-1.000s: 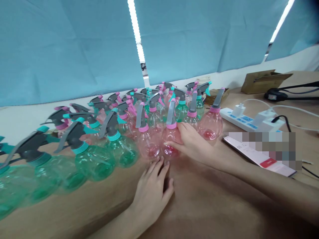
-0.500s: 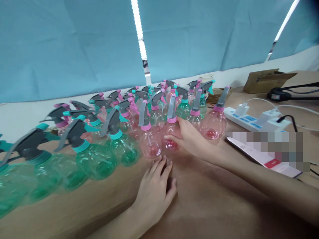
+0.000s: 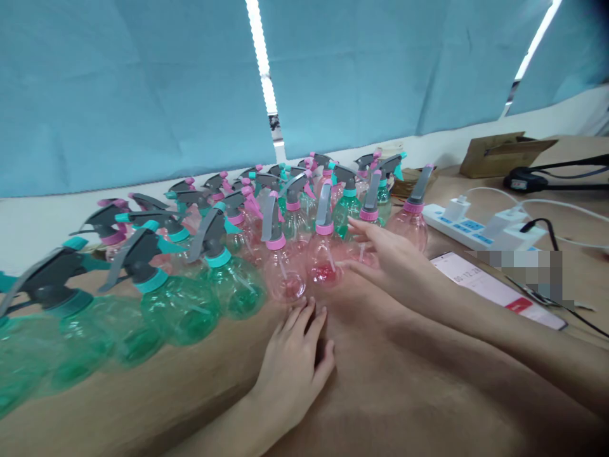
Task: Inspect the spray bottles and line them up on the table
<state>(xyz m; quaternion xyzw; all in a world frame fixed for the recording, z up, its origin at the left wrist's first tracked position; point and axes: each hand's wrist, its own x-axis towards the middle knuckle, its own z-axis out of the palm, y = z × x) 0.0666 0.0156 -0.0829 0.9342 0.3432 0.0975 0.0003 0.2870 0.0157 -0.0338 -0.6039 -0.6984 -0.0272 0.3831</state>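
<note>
While your open right hand has the upright pink bottle close at nine o'clock, your left hand, likewise open, lies farther off.

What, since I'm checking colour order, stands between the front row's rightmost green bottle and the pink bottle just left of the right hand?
Another pink bottle stands between that green bottle and the pink one, in the head view.

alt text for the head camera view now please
A person's right hand is open beside a pink spray bottle; the left hand lies on the table nearer the viewer. More spray bottles, pink and green, crowd behind and left; a phone and power strip lie right.
</note>
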